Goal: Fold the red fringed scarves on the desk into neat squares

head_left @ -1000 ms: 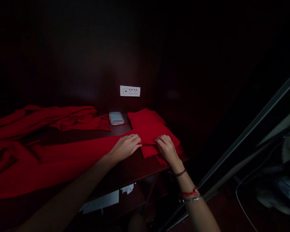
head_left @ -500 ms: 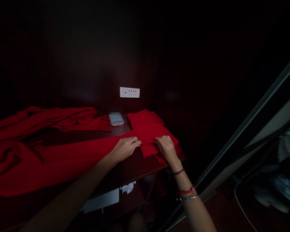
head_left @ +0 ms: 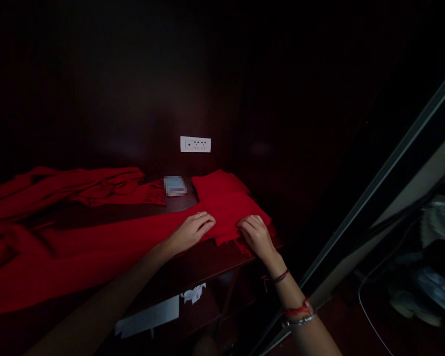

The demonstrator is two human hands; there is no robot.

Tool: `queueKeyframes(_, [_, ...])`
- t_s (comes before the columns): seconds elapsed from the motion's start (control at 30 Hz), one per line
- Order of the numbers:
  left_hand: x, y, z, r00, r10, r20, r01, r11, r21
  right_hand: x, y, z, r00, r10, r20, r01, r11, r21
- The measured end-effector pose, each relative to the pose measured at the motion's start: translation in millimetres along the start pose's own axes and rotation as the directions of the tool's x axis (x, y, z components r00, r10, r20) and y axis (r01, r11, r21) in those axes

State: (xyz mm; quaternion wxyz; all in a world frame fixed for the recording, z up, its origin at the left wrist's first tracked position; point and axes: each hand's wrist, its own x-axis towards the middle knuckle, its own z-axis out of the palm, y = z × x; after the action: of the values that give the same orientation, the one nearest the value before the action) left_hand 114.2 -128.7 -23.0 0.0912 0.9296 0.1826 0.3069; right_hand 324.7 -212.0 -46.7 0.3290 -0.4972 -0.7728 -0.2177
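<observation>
A long red scarf (head_left: 133,231) runs across the dark shelf and over a folded red stack (head_left: 215,184) at its right end. My left hand (head_left: 195,228), with a ring on it, is closed on the scarf's near edge beside the stack. On the right part of the same cloth, my right hand (head_left: 256,233) has its fingers bent together, pinching the scarf. Fringe shows below the stack, near my right wrist. The fingertips of both hands are partly hidden by the backs of the hands.
Behind lies another crumpled red scarf (head_left: 107,187) with a fringed end. A blurred pale-blue item (head_left: 175,186) rests beside the stack, below a white wall socket (head_left: 196,144). Papers (head_left: 152,316) sit on a lower shelf. A metal-edged frame (head_left: 378,183) slants at the right.
Both hands have come slightly nearer to me, drawing the scarf's near edge down over the front of the stack. The view has shifted a little.
</observation>
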Motion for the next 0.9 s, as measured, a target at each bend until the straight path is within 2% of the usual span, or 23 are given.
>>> queueKeyframes(0.07, [14.5, -8.1, 1.6, 0.992, -0.087, -0.091, 0.087, 0.996, -0.007, -3.7, -1.3, -2.8, 0.999, -0.007, 0.044, 0.008, 1.0, -0.017])
queueKeyframes(0.13, [32.6, -18.3, 5.2, 0.982, -0.141, -0.123, 0.146, 0.989, 0.031, -6.4, -2.2, -4.3, 0.998, -0.009, 0.066, 0.011, 1.0, -0.023])
queueKeyframes(0.2, [50.0, -27.9, 10.8, 0.98, -0.176, -0.094, 0.183, 0.98, 0.073, -8.1, -2.8, -4.6, 0.998, -0.006, 0.069, 0.007, 1.0, -0.019])
queueKeyframes(0.3, [66.7, -38.3, 20.1, 0.969, -0.244, 0.037, 0.239, 0.965, 0.11, -9.3, -3.1, -4.2, 0.997, -0.011, 0.075, 0.011, 1.0, 0.003])
queueKeyframes(0.4, [70.3, -44.2, 25.9, 0.947, -0.287, 0.141, 0.272, 0.955, 0.116, -10.4, -2.7, -3.8, 0.995, -0.009, 0.095, 0.006, 1.0, 0.025])
queueKeyframes(0.57, [65.9, -49.1, 28.3, 0.958, -0.286, 0.029, 0.276, 0.944, 0.179, -12.7, -0.9, -1.9, 0.995, 0.015, 0.094, -0.019, 0.999, 0.042])
queueKeyframes(0.73, [65.2, -51.2, 34.7, 0.929, -0.346, 0.135, 0.333, 0.936, 0.111, -13.7, 0.2, 0.9, 0.996, 0.017, 0.085, -0.021, 0.999, 0.049])
queueKeyframes(0.9, [68.3, -54.5, 31.5, 0.966, -0.247, 0.079, 0.227, 0.953, 0.198, -13.2, -0.6, 0.5, 0.996, 0.021, 0.082, -0.024, 0.999, 0.039])
